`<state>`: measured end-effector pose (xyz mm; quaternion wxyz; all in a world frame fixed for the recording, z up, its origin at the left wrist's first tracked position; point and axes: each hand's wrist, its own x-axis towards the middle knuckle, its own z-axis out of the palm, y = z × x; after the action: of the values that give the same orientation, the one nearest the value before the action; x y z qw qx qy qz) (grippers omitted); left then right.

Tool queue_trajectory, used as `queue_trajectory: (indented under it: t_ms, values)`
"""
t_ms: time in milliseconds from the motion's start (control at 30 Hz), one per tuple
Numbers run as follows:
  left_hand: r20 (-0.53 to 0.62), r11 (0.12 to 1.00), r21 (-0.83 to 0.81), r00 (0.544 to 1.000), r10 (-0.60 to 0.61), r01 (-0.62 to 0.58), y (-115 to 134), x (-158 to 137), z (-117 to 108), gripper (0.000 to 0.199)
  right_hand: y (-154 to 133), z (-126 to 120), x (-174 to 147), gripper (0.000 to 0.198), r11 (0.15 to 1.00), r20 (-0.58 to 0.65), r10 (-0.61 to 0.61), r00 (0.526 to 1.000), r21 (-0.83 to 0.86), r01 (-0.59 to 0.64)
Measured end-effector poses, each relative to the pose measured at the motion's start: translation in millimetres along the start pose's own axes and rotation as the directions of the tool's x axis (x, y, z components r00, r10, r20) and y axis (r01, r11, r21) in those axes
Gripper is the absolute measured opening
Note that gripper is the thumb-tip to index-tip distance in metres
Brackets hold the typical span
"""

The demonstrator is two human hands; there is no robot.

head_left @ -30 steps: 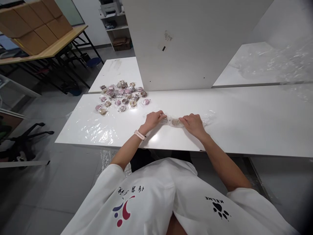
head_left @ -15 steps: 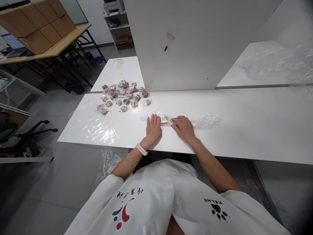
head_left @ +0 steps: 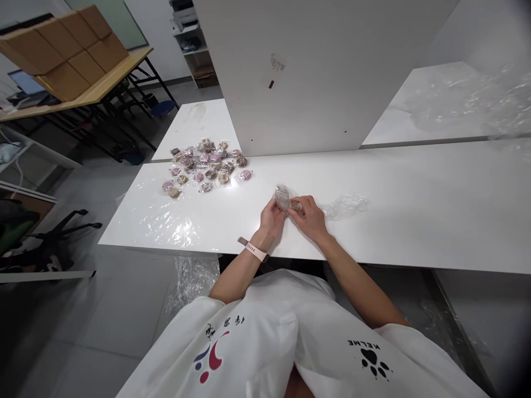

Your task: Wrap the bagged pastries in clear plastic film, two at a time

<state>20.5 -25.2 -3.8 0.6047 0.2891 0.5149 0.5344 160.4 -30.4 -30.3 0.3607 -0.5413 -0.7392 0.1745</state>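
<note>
One plastic-wrapped bundle (head_left: 282,197) — between left fingers (head_left: 271,208) and right fingers (head_left: 306,204), in their grip.

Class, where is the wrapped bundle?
In the head view, the bundle is near the centre, held by the left hand and right hand, left of loose film.

white table (head_left: 415,210), small wrapped pieces (head_left: 214,158) heaped, clear film (head_left: 166,221) near left end, crumpled plastic (head_left: 347,206)

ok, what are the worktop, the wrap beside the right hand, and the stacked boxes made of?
Worktop: smooth white, soft sheen; possibly laminate, core unseen.
Wrap beside the right hand: clear, crinkled, glinting; looks like thin plastic film.
Stacked boxes: matte brown, flat-faced; likely cardboard.
</note>
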Motion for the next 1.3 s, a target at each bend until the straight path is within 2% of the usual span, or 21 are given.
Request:
queue_trajectory:
  t_ms: [133,233,333,400,467,500,533,600,667,700,767,833,933,1000,1033,1100,1167,1233,1267,1300]
  values:
    - [0.081,0.994,-0.112,0.997,0.005,0.004,-2,-20,13,0.040,-1,-3,0,0.026,0.988,-0.035,0.014,0.999,0.155,-0.009]
    - [0.110,0.983,-0.182,0.993,0.044,-0.023,-10,-23,20,0.028,-1,-4,1,0.025,0.979,-0.048,0.037,0.998,0.202,-0.027]
    - [0.025,0.953,-0.303,0.999,0.032,-0.023,-12,-14,19,0.018,-8,-5,-5,0.028,0.968,-0.048,-0.006,0.999,0.250,0.018]
    - [-0.041,0.932,-0.362,0.999,0.007,-0.021,-5,-7,14,0.016,-18,-3,-16,0.029,0.947,-0.064,-0.027,0.998,0.319,0.046]
    - [-0.064,0.919,-0.392,0.998,0.011,-0.036,6,-4,8,0.017,-29,1,-31,0.030,0.897,-0.062,0.061,0.996,0.440,-0.028]
    - [-0.056,0.915,-0.401,0.998,0.022,-0.043,12,-6,5,0.018,-34,3,-37,0.034,0.841,-0.026,0.160,0.987,0.527,-0.123]
    - [-0.037,0.912,-0.407,0.999,0.034,-0.046,16,-9,3,0.020,-38,5,-43,0.042,0.744,0.044,0.274,0.961,0.623,-0.241]
    - [0.036,0.918,-0.396,0.998,0.051,-0.032,21,-19,1,0.026,-41,7,-47,0.059,0.428,0.250,0.442,0.861,0.785,-0.448]
    - [0.122,0.944,-0.330,0.991,0.053,-0.010,21,-32,1,0.033,-37,5,-42,0.066,0.105,0.427,0.458,0.780,0.845,-0.525]
    - [0.165,0.961,-0.277,0.985,0.044,0.003,21,-38,1,0.036,-32,2,-37,0.061,-0.004,0.481,0.440,0.758,0.845,-0.534]
    - [0.249,0.988,-0.149,0.968,-0.003,0.042,19,-50,1,0.041,-19,-4,-26,0.041,-0.110,0.547,0.429,0.719,0.821,-0.560]
    - [0.305,0.996,-0.024,0.949,-0.075,0.087,17,-59,-2,0.043,-6,-11,-15,0.022,-0.129,0.577,0.464,0.673,0.795,-0.593]
    - [0.357,0.979,0.127,0.913,-0.197,0.162,12,-68,-7,0.045,6,-23,-3,0.017,-0.111,0.596,0.480,0.644,0.769,-0.629]
    - [0.363,0.957,0.192,0.891,-0.273,0.215,8,-69,-12,0.045,8,-34,3,0.024,-0.033,0.608,0.424,0.671,0.751,-0.659]
    - [0.346,0.948,0.212,0.888,-0.302,0.239,6,-68,-14,0.044,7,-40,5,0.029,0.040,0.606,0.379,0.699,0.744,-0.667]
    - [0.287,0.934,0.225,0.898,-0.335,0.276,1,-63,-17,0.044,-1,-52,6,0.038,0.254,0.567,0.286,0.773,0.733,-0.631]
    - [0.228,0.932,0.220,0.914,-0.337,0.288,-2,-55,-20,0.042,-13,-61,2,0.043,0.543,0.496,0.183,0.849,0.669,-0.508]
    - [0.213,0.937,0.184,0.919,-0.332,0.296,-4,-46,-20,0.035,-27,-64,-9,0.046,0.821,0.413,0.028,0.910,0.509,-0.256]
    - [0.218,0.941,0.159,0.919,-0.329,0.299,-4,-42,-20,0.031,-33,-65,-16,0.046,0.910,0.390,-0.072,0.918,0.403,-0.100]
    - [0.228,0.943,0.134,0.916,-0.329,0.306,-3,-38,-20,0.027,-39,-64,-24,0.048,0.953,0.382,-0.174,0.908,0.298,0.057]
